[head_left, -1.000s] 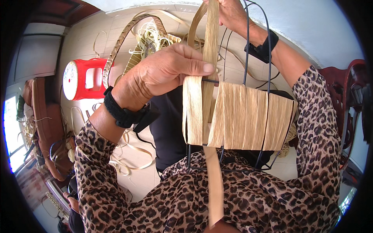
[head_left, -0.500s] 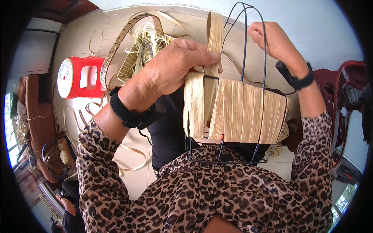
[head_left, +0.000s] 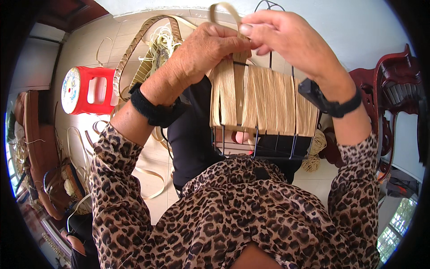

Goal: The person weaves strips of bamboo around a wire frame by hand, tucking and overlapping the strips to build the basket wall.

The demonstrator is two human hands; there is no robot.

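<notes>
Two sets of fingers meet at the top centre of the frame, both pinched shut on one pale straw strip that loops above them. The left hand presses it against the top wire, the right hand draws it across. Below them the wire basket frame, half covered in upright strips, is held above the lap. Judging by this, a wrapping pass is under way; the next pull needs steady tension. A red stool stands on the floor at upper left.
</notes>
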